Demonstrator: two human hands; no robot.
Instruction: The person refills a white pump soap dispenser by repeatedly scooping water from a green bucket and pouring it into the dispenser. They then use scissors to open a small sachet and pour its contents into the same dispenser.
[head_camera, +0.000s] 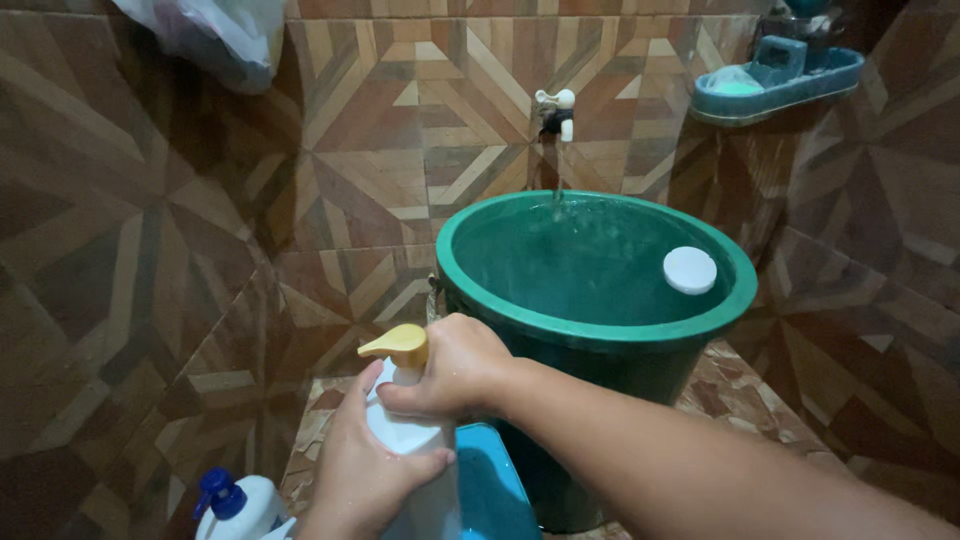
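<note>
My left hand (362, 475) wraps around the body of a white pump bottle (405, 435) with a yellow pump head (400, 343), low in the middle of the head view. My right hand (458, 368) grips the bottle's neck just behind the yellow pump, the arm reaching in from the lower right. The bottle stands upright in front of a large green bucket (520, 318) full of water.
A white round lid (690, 270) floats in the bucket. A white tap (556, 110) sticks out of the tiled wall above it. A blue soap shelf (775, 80) hangs upper right. A blue basin (495, 490) and a blue-pump white bottle (240, 503) sit below.
</note>
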